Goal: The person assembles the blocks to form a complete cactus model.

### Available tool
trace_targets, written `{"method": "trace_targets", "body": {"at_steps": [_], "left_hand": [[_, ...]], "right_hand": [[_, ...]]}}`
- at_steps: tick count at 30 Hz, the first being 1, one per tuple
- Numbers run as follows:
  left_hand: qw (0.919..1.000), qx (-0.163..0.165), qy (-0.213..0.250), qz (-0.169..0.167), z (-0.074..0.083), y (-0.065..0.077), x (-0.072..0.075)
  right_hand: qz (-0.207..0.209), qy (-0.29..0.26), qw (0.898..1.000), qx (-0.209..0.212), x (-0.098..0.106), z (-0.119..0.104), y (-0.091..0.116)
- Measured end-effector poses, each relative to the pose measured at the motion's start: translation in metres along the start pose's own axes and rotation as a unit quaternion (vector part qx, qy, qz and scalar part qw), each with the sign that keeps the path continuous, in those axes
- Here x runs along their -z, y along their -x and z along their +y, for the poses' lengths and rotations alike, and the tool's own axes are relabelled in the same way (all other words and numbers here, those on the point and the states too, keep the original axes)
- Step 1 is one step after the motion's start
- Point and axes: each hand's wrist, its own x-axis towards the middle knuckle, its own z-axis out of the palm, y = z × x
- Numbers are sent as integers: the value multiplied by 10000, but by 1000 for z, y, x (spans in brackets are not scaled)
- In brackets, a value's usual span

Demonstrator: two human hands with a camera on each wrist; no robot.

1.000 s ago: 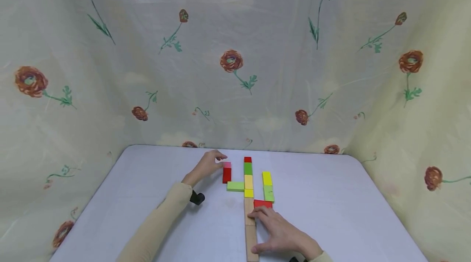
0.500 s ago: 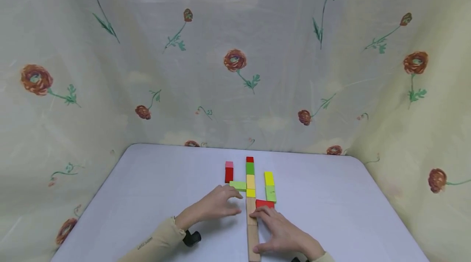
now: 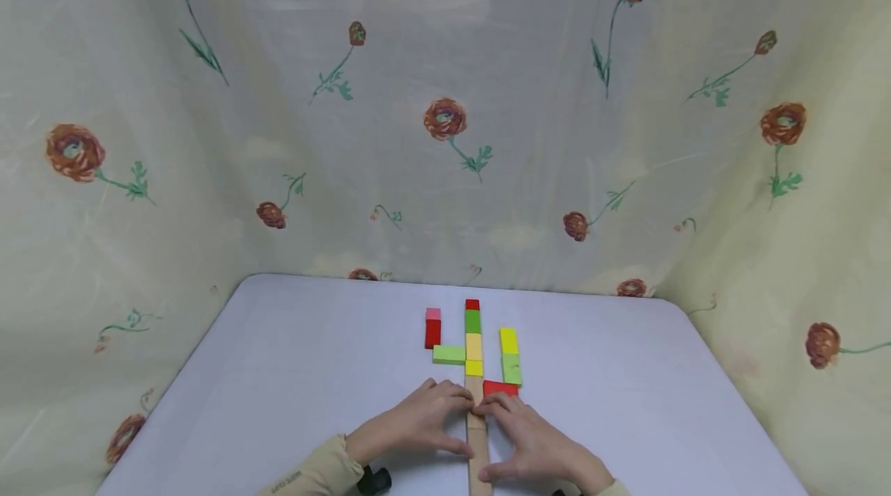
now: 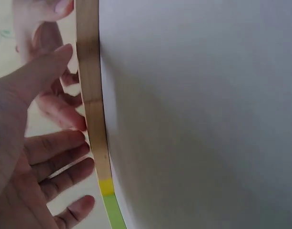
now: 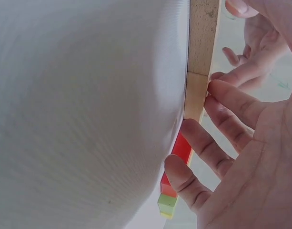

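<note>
Two long plain wooden blocks, a far one [image 3: 475, 389] and a near one [image 3: 479, 446], lie end to end on the table. My left hand [image 3: 423, 420] is at their left side, fingers extended, with thumb and fingertips close to the wood. Opposite, my right hand [image 3: 532, 442] touches the blocks with its fingertips, thumb spread apart toward the near block. In the right wrist view, fairly straight fingers rest against the wooden block [image 5: 196, 95]. Beyond the wood, a yellow block [image 3: 474, 367], cream block [image 3: 474, 347], green block [image 3: 472, 321] and small red block [image 3: 472, 304] continue the line.
Left of the line lie a light green block [image 3: 449, 355], a dark red block [image 3: 432, 334] and a pink block [image 3: 433, 313]. On the right are a red block [image 3: 500, 388], a light green block [image 3: 511, 369] and a yellow block [image 3: 509, 340]. Flowered cloth [image 3: 522, 171] surrounds the white table [image 3: 313, 341].
My left hand has left the pink block and come nearer, to the left side of the wooden blocks. The right hand stays where it was, and the blocks keep their places.
</note>
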Motion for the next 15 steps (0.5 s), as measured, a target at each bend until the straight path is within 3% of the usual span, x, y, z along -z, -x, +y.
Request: {"method": "trace_targets", "body": {"at_steps": [15], "left_hand": [[9987,488,148,-76,8,2,-6]], "right_hand": [[52,72,9999,48,2,-3,-1]]}}
